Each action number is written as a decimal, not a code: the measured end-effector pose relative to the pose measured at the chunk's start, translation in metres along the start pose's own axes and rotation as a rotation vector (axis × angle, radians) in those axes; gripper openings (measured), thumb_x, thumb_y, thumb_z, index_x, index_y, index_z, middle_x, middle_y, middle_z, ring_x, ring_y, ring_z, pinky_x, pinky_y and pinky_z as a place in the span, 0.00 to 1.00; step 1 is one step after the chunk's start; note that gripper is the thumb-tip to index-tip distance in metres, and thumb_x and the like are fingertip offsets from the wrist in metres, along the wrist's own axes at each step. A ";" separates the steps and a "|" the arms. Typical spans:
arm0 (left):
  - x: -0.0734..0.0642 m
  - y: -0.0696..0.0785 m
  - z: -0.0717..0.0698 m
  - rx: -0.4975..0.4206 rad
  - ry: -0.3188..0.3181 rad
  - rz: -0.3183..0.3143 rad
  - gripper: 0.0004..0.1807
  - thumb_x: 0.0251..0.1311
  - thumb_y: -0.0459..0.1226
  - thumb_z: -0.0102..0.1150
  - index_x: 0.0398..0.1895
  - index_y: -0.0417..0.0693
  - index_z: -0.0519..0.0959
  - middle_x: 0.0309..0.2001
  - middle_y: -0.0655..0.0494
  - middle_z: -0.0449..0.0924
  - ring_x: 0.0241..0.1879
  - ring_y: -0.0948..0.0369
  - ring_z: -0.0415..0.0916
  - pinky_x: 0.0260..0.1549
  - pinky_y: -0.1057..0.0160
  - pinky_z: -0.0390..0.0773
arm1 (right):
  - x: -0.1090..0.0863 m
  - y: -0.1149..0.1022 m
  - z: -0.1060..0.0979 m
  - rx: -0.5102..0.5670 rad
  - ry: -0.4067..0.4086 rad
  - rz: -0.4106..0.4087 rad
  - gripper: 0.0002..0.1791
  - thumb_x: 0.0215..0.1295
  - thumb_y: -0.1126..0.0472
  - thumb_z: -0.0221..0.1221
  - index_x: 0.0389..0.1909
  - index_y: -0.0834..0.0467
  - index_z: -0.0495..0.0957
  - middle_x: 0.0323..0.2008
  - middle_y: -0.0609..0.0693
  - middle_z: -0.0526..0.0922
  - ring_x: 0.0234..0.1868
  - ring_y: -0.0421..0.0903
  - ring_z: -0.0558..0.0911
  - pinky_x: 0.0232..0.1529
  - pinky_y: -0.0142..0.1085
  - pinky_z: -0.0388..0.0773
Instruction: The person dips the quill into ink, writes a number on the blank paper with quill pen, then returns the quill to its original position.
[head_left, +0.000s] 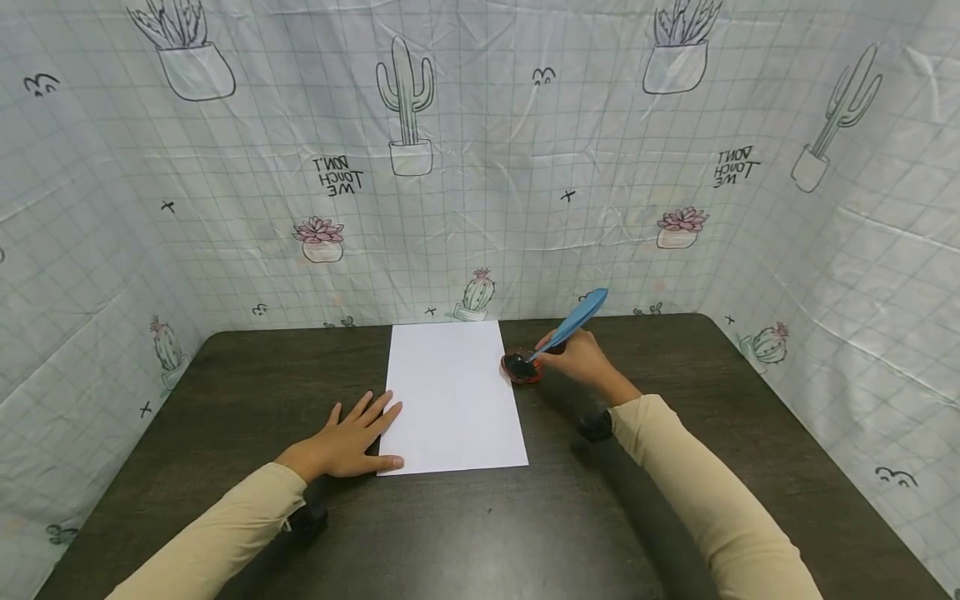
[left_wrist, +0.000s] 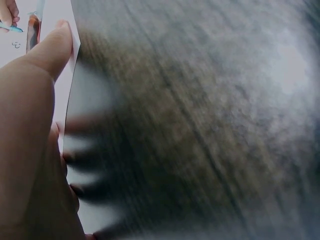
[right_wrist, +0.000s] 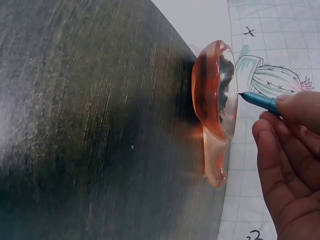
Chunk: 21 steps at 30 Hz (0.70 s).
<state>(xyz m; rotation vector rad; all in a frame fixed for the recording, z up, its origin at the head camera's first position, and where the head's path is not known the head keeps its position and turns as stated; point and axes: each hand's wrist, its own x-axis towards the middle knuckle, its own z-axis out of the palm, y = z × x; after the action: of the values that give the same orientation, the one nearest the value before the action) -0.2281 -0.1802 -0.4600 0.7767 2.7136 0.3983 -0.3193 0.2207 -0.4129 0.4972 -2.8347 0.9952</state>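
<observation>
A white sheet of paper (head_left: 453, 400) lies on the dark table. My left hand (head_left: 348, 442) rests with spread fingers over the paper's lower left edge; its thumb (left_wrist: 57, 45) presses near the border. My right hand (head_left: 581, 358) pinches a blue feather quill pen (head_left: 576, 322) between thumb and fingers. A translucent red dish (right_wrist: 207, 95) with black ink inside sits against the paper's right edge. In the right wrist view, the pen's dark tip (right_wrist: 245, 94) is at the rim of the dish; whether it touches the ink I cannot tell.
A white curtain (head_left: 480, 192) printed with cacti and a grid stands behind the table and along both sides. The dark wooden table (head_left: 480, 533) extends in front of the paper. Dark bands (head_left: 596, 426) sit at both wrists.
</observation>
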 end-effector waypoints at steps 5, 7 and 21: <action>0.001 -0.002 0.001 0.001 -0.003 0.002 0.51 0.58 0.69 0.46 0.78 0.57 0.43 0.78 0.53 0.32 0.75 0.47 0.29 0.63 0.30 0.30 | 0.001 0.000 0.003 -0.005 -0.022 0.001 0.07 0.58 0.60 0.67 0.35 0.59 0.87 0.33 0.54 0.87 0.34 0.50 0.85 0.38 0.45 0.80; 0.001 -0.001 0.001 0.003 -0.003 0.002 0.51 0.58 0.69 0.46 0.78 0.57 0.43 0.78 0.53 0.32 0.75 0.47 0.29 0.63 0.30 0.30 | 0.001 0.000 0.004 -0.004 -0.028 0.002 0.07 0.58 0.60 0.67 0.35 0.60 0.87 0.33 0.54 0.87 0.35 0.51 0.85 0.39 0.46 0.80; -0.001 0.002 -0.002 0.004 -0.016 0.001 0.52 0.58 0.69 0.46 0.78 0.54 0.42 0.77 0.50 0.33 0.75 0.44 0.30 0.62 0.29 0.30 | 0.006 -0.005 0.013 0.011 -0.052 0.008 0.06 0.58 0.62 0.67 0.33 0.61 0.86 0.31 0.54 0.87 0.34 0.49 0.85 0.38 0.44 0.81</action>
<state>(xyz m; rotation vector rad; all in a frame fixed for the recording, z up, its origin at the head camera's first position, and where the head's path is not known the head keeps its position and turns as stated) -0.2266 -0.1794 -0.4568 0.7792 2.6999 0.3853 -0.3231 0.2079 -0.4189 0.5202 -2.8802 1.0148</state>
